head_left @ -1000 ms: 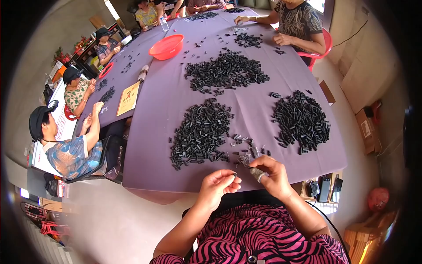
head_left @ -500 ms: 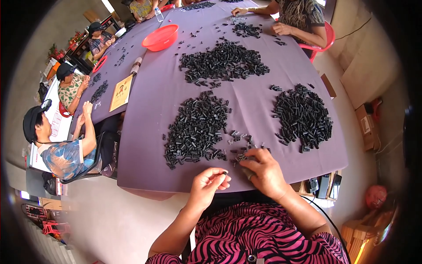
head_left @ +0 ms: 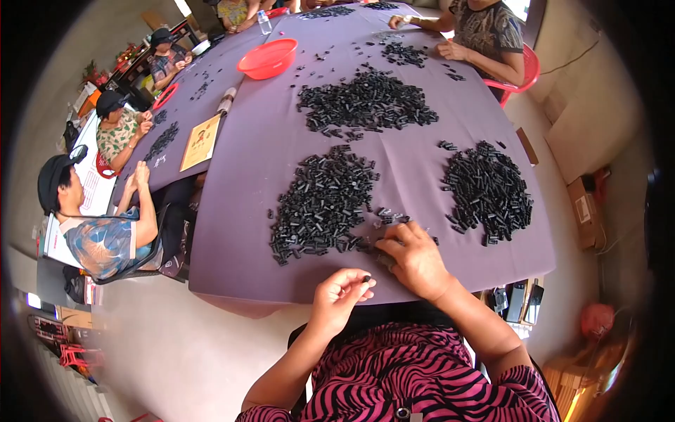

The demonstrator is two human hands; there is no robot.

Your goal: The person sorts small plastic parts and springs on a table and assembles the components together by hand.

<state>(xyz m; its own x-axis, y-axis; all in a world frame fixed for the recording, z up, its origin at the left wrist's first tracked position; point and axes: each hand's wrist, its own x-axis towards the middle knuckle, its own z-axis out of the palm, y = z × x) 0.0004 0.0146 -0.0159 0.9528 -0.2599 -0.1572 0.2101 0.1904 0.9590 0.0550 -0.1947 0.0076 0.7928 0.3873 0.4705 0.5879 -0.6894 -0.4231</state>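
Observation:
Just past the table's near edge, my left hand (head_left: 339, 299) pinches a small black cylindrical part (head_left: 366, 278) between thumb and fingertips. To its right my right hand (head_left: 416, 266) reaches down to the tabletop, its curled fingers drawn together at the near right edge of a heap of small black cylindrical parts (head_left: 323, 200). Whatever lies between those fingertips is hidden. Just beyond the right hand lie several tiny clear or silvery pieces (head_left: 392, 216), too small to name. A second heap of black parts (head_left: 487, 193) sits farther right.
A third black heap (head_left: 365, 102) spreads across the middle of the purple-covered table (head_left: 232, 246). Beyond it stand a red basin (head_left: 267, 59) and a water bottle (head_left: 264, 22). Other people sit along the left side, at the far end and at the far right.
My right hand has shifted slightly left, its fingertips now closer to the near heap. My left hand still pinches the black part. The whole view has turned a little.

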